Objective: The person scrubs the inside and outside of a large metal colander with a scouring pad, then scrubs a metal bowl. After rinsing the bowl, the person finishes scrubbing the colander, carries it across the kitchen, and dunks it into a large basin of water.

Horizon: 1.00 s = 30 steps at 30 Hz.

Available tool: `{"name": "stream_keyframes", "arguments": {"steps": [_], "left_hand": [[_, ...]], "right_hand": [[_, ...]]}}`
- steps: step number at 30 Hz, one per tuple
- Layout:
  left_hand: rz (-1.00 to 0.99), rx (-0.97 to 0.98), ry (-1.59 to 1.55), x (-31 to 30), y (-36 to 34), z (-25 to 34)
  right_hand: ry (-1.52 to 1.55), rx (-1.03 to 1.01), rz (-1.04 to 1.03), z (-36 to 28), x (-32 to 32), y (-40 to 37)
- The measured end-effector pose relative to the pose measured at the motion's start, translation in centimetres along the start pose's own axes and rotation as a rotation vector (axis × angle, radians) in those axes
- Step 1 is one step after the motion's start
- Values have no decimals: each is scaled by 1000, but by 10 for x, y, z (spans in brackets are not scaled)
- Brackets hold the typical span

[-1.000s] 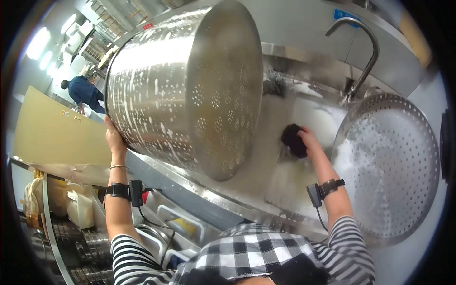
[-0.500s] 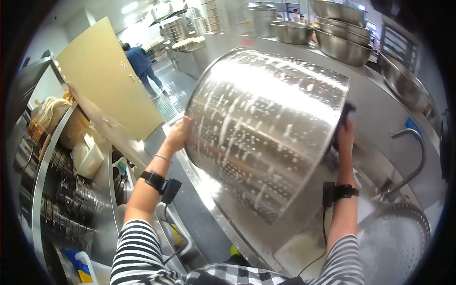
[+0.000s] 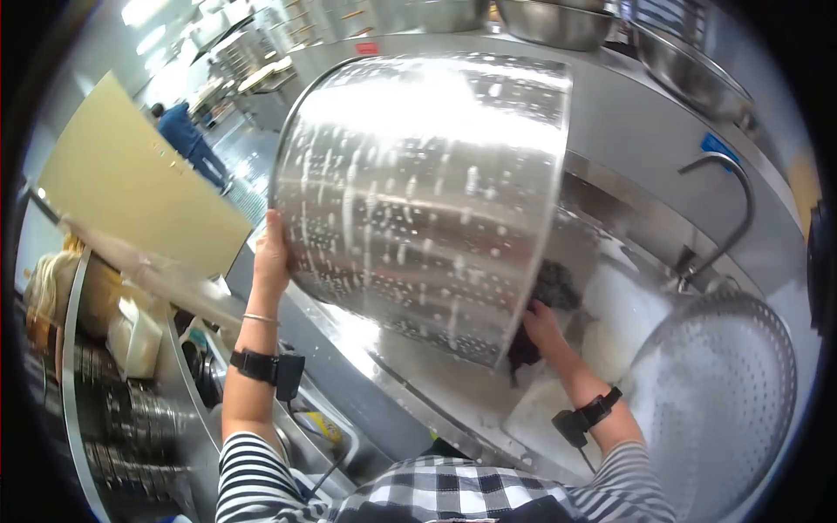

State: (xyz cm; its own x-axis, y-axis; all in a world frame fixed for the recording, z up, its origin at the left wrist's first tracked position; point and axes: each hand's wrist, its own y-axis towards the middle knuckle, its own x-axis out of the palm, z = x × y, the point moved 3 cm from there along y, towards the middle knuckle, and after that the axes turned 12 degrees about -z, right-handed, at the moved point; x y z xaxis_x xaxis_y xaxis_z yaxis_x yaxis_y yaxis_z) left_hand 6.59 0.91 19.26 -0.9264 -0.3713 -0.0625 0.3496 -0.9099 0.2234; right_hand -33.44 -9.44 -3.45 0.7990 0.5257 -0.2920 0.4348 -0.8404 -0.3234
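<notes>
A large perforated steel strainer pot (image 3: 418, 200), streaked with white suds, is tilted on its side over the sink. My left hand (image 3: 271, 253) grips its left edge, with the fingertips hidden behind the metal. At the lower right rim, my right hand (image 3: 542, 329) is closed on a dark, wet-looking cloth (image 3: 556, 288). The cloth hangs around the hand beside the pot's rim; how much of it reaches inside is hidden.
Another perforated strainer (image 3: 724, 392) sits in the sink at right, beneath a curved faucet (image 3: 741, 209). Steel bowls (image 3: 558, 24) line the back ledge. Shelves with stacked metalware (image 3: 131, 410) stand at left, near a yellow door (image 3: 131, 183). A person in blue (image 3: 185, 135) bends beyond.
My right hand and the cloth have moved down along the rim toward me. The pot has turned slightly and sits further up and left in view, while my left hand keeps its hold.
</notes>
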Motion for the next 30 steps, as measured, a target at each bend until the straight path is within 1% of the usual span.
{"name": "stream_keyframes", "arguments": {"steps": [1, 2, 3, 4, 6, 8, 10, 12, 14, 15, 16, 17, 18, 19, 20, 22, 24, 26, 27, 28, 30], "left_hand": [[-25, 2, -2, 0, 1, 0], [1, -12, 9, -5, 2, -4], [29, -25, 21, -9, 2, -7], [13, -25, 18, -8, 2, -8], [-47, -13, -76, -6, 2, -8], [-85, -52, -58, -13, 4, -14], [-131, -38, -6, -21, 11, -21], [-178, -65, -36, -20, 14, -20], [-212, -66, -39, -11, 13, -10], [-153, -85, -91, -1, 11, -4], [-157, -87, -92, 3, 13, 0], [-82, -99, -58, 4, 13, 2], [-4, -108, -26, 6, 11, 4], [-6, -52, 0, 15, 8, 13], [-7, -56, -1, 17, 8, 16], [29, -99, 18, 21, 8, 18], [11, -94, -3, 30, 1, 23], [49, -68, -41, 36, -5, 26], [53, -62, -68, 41, -14, 32], [50, -67, -66, 43, -19, 31], [130, -59, -73, 44, -30, 29]], "right_hand": [[206, -9, 0, -14, 2, -17], [214, -5, 16, -35, 0, -36], [269, -96, 26, -62, -4, -54], [320, -188, 36, -86, -12, -70], [331, -253, -88, -121, -30, -82], [-104, -588, 59, -146, -59, -69], [515, -755, -224, -232, -78, -107], [565, -713, -353, -269, -110, -85], [633, -816, -673, -283, -127, -60], [640, -810, -663, -281, -122, -70], [572, -696, -490, -279, -114, -80], [500, -577, -325, -273, -105, -92], [421, -521, -125, -259, -94, -104], [311, -600, -21, -244, -84, -114], [204, -671, 85, -222, -75, -120], [133, -671, -60, -171, -59, -120], [-79, -562, 11, -104, -42, -105], [-254, -421, 52, -71, -30, -115], [-295, -325, 38, -46, -22, -108], [-291, -320, 38, -41, -22, -111], [-494, -160, -46, -31, -21, -111]]}}
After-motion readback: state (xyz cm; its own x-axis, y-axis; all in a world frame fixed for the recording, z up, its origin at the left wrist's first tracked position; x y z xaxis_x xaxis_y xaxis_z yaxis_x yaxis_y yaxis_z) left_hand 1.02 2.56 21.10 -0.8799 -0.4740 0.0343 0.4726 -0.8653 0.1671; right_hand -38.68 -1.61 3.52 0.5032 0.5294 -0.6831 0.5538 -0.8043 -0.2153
